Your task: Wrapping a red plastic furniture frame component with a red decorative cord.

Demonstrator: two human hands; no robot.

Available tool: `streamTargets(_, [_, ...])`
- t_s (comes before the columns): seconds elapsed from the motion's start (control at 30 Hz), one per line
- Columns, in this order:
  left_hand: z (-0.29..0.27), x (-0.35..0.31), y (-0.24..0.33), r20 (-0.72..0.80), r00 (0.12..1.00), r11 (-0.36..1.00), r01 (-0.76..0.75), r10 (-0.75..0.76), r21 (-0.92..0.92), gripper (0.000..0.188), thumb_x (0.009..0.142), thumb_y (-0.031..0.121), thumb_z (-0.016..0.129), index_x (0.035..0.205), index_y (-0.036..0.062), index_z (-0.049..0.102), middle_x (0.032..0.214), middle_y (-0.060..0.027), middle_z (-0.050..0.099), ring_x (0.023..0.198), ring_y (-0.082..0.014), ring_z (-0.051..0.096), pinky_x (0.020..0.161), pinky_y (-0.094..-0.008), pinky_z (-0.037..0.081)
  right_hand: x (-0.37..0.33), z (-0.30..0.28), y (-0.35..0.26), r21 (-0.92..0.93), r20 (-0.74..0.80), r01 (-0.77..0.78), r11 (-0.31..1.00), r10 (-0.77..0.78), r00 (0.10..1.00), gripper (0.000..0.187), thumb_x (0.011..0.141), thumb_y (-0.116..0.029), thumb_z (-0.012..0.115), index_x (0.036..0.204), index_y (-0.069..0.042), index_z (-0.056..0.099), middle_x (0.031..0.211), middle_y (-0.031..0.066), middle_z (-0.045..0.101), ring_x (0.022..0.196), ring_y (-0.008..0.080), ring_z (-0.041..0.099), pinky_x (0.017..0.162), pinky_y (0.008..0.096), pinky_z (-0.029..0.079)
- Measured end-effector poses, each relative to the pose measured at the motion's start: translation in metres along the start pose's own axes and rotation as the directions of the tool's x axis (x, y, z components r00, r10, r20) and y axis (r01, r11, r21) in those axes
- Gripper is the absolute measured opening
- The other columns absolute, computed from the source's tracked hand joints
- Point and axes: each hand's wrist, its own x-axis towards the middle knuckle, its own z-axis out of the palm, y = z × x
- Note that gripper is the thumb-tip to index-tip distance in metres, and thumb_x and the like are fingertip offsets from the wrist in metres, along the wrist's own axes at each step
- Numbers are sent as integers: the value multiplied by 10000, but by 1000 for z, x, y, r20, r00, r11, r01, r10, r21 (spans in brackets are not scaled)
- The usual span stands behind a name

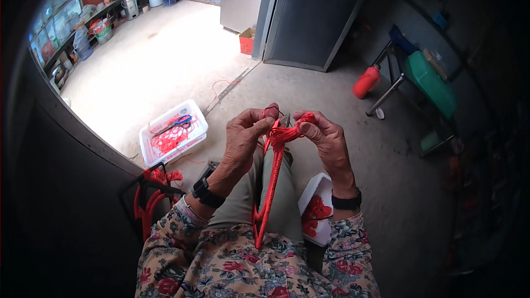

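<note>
Between my two raised hands, above my knees, stretches a bunch of thin red cord (pixel 285 134). My left hand (pixel 247 132) pinches a strand with thumb and forefinger, and a loop of it passes round a fingertip. On the other side, my right hand (pixel 326 138) is closed on the gathered red cords. From the bunch a braided red strap (pixel 270 193) hangs down along my lap, its lower end against my flowered top. I cannot make out the exact knot between the fingers.
A white tray (pixel 200 134) at the left holds red cord scraps and blue-handled scissors (pixel 181 121). Beside my right leg stands a white foam box (pixel 309 189) with red pieces. More red straps (pixel 148 204) hang at lower left. A red bottle (pixel 366 81) stands near a metal-legged chair.
</note>
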Motion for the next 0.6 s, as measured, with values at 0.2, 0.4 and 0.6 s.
streamTargets(0.2, [-2, -17, -21, 88, 979, 979, 174, -184, 106, 326, 905, 304, 649, 1049, 12, 634, 935, -42, 648, 846, -90, 561, 749, -257, 455, -45, -73, -65, 732, -177, 162, 662, -45, 983, 324, 1031, -365, 379, 922, -71, 461, 681, -1, 411, 592, 113, 436, 653, 295, 473])
streamTargets(0.4, [2, -40, -37, 152, 987, 757, -136, 49, 639, 456, 798, 260, 729, 1150, 1, 597, 980, -68, 630, 899, -144, 564, 809, -319, 472, -148, -170, -80, 522, -343, 204, 828, -16, 939, 269, 1003, -335, 473, 924, -80, 437, 576, -26, 282, 415, 57, 247, 346, 216, 290])
streamTargets(0.6, [2, -30, -34, 22, 999, 803, 19, -40, 595, 501, 735, 148, 703, 1204, 10, 592, 833, -60, 621, 737, -140, 574, 707, -294, 487, -218, -169, -35, -251, -682, -543, 801, 252, 687, 149, 847, -162, 663, 901, -76, 553, 599, -32, 466, 467, 32, 397, 423, 211, 337])
